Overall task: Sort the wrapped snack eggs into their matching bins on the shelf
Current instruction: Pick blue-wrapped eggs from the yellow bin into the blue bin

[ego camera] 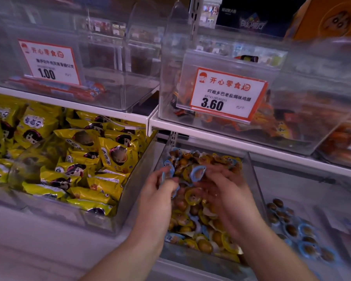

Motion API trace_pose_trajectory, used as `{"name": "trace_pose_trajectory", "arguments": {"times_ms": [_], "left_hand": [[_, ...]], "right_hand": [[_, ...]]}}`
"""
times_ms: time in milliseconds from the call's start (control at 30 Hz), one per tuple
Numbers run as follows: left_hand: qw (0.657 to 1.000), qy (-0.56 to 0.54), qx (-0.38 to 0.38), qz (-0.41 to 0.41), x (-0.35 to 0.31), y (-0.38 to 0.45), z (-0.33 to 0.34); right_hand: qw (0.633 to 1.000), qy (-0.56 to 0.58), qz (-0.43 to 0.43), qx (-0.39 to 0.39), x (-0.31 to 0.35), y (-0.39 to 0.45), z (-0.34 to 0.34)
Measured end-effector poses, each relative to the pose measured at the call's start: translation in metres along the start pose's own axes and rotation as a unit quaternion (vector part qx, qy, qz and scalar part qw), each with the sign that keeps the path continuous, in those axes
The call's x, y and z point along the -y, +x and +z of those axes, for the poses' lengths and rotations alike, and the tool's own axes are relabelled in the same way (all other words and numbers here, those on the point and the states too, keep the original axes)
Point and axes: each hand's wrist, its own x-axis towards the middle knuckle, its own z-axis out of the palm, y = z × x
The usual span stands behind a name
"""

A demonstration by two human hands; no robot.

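Blue-rimmed wrapped snack eggs (166, 171) are sitting pinched in the curled fingers of the left hand (160, 191), over the clear plastic middle bin (253, 179) heaped with yellow-rimmed wrapped eggs (193, 196). Another blue-rimmed egg (198, 172) is lying at the blurred right hand (225, 191); whether it is gripping cannot be told. More blue-rimmed eggs (306, 234) are lying in the right-hand bin (292, 175).

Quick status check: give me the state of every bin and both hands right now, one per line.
Left hand: grips blue-wrapped eggs.
Right hand: blurred, over the pile, grip unclear.
Middle bin: heaped with mixed yellow and blue eggs.
Right bin: sparse, blue eggs only.
Left bin: full of yellow packets.
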Motion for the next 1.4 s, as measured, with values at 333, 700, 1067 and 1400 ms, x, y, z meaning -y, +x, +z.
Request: {"name": "trace_pose_trajectory", "arguments": {"times_ms": [333, 700, 1067, 1400], "left_hand": [[0.809, 0.483, 0.131, 0.308, 0.039, -0.051, 0.051], [0.859, 0.359, 0.218, 0.294, 0.043, -0.036, 0.054], [0.775, 0.503, 0.117, 0.365, 0.020, 0.003, 0.027], [0.762, 0.545, 0.038, 0.348, -0.010, 0.002, -0.035]], "right_hand": [[0.983, 0.109, 0.142, 0.028, 0.012, -0.050, -0.024], [0.999, -0.001, 0.000, -0.046, 0.052, -0.018, -0.136], [0.937, -0.324, 0.046, -0.123, 0.028, -0.002, -0.231], [0.868, -0.383, -0.313, -0.040, 0.025, -0.011, -0.096]]}}
